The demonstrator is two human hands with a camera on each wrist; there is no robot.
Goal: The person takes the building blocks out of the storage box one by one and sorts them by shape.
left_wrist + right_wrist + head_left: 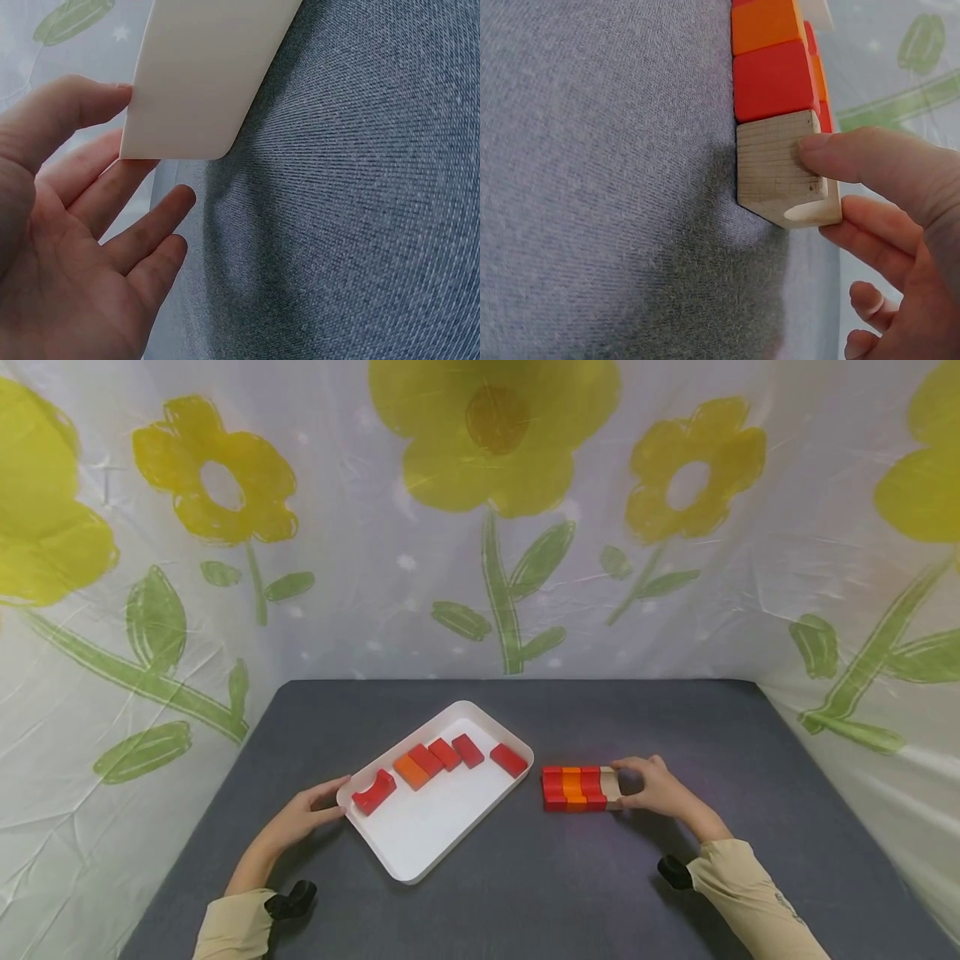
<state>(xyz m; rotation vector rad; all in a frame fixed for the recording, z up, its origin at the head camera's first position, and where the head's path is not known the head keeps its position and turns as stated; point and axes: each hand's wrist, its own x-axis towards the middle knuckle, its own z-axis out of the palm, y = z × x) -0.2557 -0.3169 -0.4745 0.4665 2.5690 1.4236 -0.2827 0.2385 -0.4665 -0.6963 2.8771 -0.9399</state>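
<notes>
My left hand holds the left corner of a white tray, its thumb and first fingers touching the outside and the other fingers free. In the tray lie a red block with a curved notch, an orange block and several red blocks. Right of the tray, my right hand pinches a plain wooden block between thumb and fingers. This notched block stands on the table at the right end of a row of red blocks and orange blocks, against a red one.
The dark grey cloth-covered table extends around the tray and the row. Behind it hangs a pale curtain with yellow flowers. A narrow strip of table separates the tray's right corner from the row.
</notes>
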